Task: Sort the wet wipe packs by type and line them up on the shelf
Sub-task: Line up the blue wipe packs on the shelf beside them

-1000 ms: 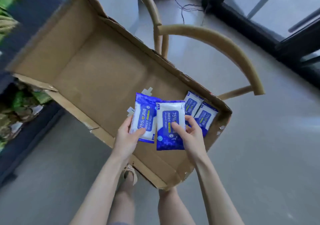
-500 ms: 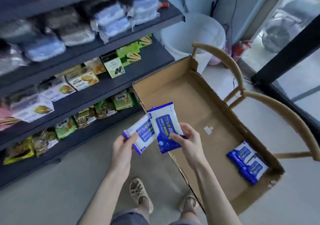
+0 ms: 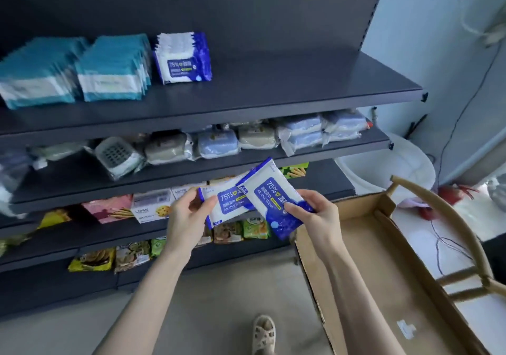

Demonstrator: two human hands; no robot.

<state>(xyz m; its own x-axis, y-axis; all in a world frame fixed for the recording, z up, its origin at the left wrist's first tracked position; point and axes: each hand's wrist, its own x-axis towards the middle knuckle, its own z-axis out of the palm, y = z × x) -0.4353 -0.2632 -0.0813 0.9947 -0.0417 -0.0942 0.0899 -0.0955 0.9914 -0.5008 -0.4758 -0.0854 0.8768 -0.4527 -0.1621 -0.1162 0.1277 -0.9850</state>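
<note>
Wet wipe pack (image 3: 269, 196), blue and white, printed "75% Alcohol Wipes": held in the air in front of the shelving, below the top shelf (image 3: 287, 91). It tilts up to the left. The right hand (image 3: 315, 217) has its grip pinched on the pack's lower dark-blue end, thumb on the face.

Second pack (image 3: 228, 204), same print: lies roughly level just left of the first, with its right end tucked under it. The left hand (image 3: 189, 217) has its grip curled round the pack's left end, thumb on the face and fingers behind.

Row of blue packs (image 3: 182, 59), same type: standing upright on the top shelf, left of its middle, faces forward.

Teal packs (image 3: 115, 70): two upright rows on the same shelf, just left of the blue row.

Wrapped blocks (image 3: 219, 143), pale blue and beige: on the shelf below.

Snack boxes and bags (image 3: 153, 208): on the lower shelves, partly hidden behind the hands.

Cardboard box (image 3: 383, 258): open, right of the hands, with the curved rail of a wooden chair (image 3: 438, 204) along its far side.

White tub (image 3: 397, 163): behind the box, by the wall.

Sandalled foot (image 3: 262, 332): on the grey floor.
</note>
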